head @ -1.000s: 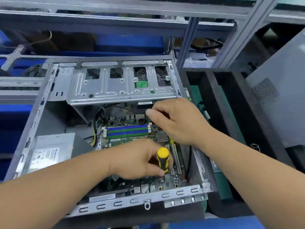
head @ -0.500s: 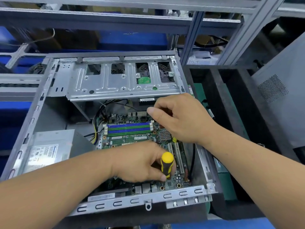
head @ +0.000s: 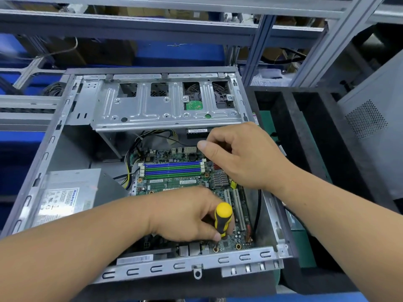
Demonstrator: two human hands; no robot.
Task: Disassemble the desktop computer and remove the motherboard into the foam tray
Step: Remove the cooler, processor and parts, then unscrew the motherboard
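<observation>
Left hand grips yellow-black screwdriver, tip down at near edge of motherboard. Right hand curled over board's far right; what it holds cannot be told. Motherboard seated inside open computer case. Black foam tray just right of case.

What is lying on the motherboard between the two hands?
In the head view, the small silver heatsink sits between the left hand and right hand, beside the blue and green memory slots.
</observation>
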